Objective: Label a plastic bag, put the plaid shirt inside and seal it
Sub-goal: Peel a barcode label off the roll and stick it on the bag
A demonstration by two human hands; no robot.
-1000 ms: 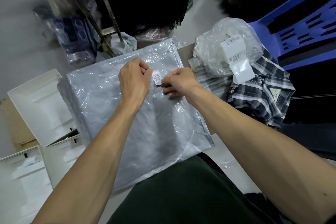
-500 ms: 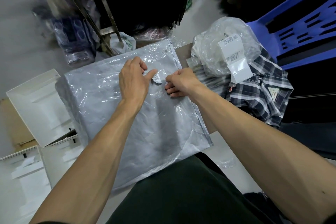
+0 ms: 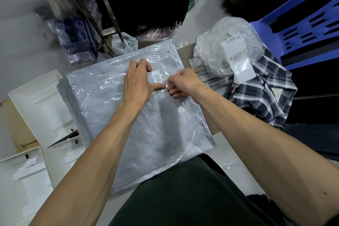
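Note:
A large grey-clear plastic bag (image 3: 128,124) lies flat in front of me, its zip edge along the right side. A small white barcode label (image 3: 157,76) sits flat on the bag's upper part. My left hand (image 3: 139,82) rests on the bag just left of the label, fingers spread, thumb stretched out below it. My right hand (image 3: 182,82) is loosely curled just right of the label, fingertips pressing the plastic. The plaid shirt (image 3: 264,93) lies crumpled to the right, partly under a clear bag.
A crumpled clear bag (image 3: 216,55) with a strip of barcode labels (image 3: 238,57) lies on the shirt. A blue plastic chair (image 3: 302,29) stands at the right. White boxes (image 3: 38,108) lie at the left. A metal rack leg (image 3: 102,22) and bagged goods stand behind.
The label, held between both hands before, now lies flat on the bag. My left hand has opened and spread beside it; my right hand has drawn slightly away.

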